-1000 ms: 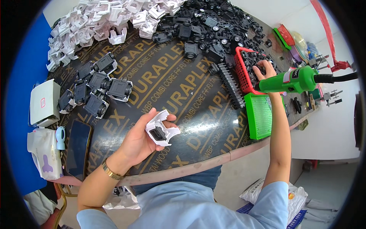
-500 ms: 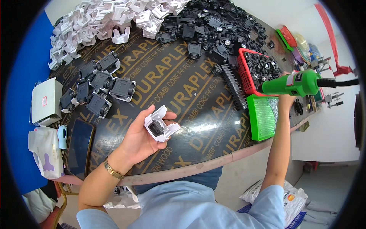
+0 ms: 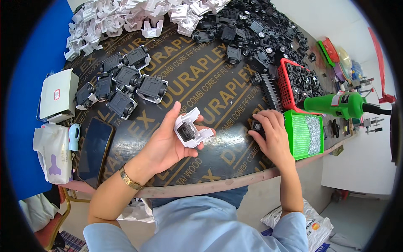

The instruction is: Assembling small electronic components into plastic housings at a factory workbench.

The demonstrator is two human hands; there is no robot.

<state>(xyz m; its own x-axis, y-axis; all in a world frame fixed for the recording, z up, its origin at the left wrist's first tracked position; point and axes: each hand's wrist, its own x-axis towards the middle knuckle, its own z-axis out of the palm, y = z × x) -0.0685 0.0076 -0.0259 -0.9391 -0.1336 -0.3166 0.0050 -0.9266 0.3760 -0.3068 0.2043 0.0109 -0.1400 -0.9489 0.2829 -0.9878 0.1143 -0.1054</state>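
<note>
My left hand (image 3: 161,145) is closed around a white plastic toy-car shell (image 3: 204,135), held above the near middle of the table. A black plastic insert (image 3: 186,132) sits inside that shell. To its right, my right hand (image 3: 275,136) grips a small black plastic part (image 3: 257,126) low over the table, beside a green tray of small screws (image 3: 289,133). Its fingers cover most of the part, so its exact kind is hidden. Several toy-car bodies with black tops and white undersides (image 3: 121,103) stand grouped at the left.
A red basket of black parts (image 3: 286,90) and a green electric screwdriver (image 3: 336,104) are at the right. White shells (image 3: 152,28) and black car parts (image 3: 252,38) pile up at the back. A phone (image 3: 95,151) and a white box (image 3: 58,94) lie left.
My right hand has come from behind the screwdriver, near the basket, leftward to the table, now with a black part. My left hand keeps its hold on the shell. The view has shifted slightly.
</note>
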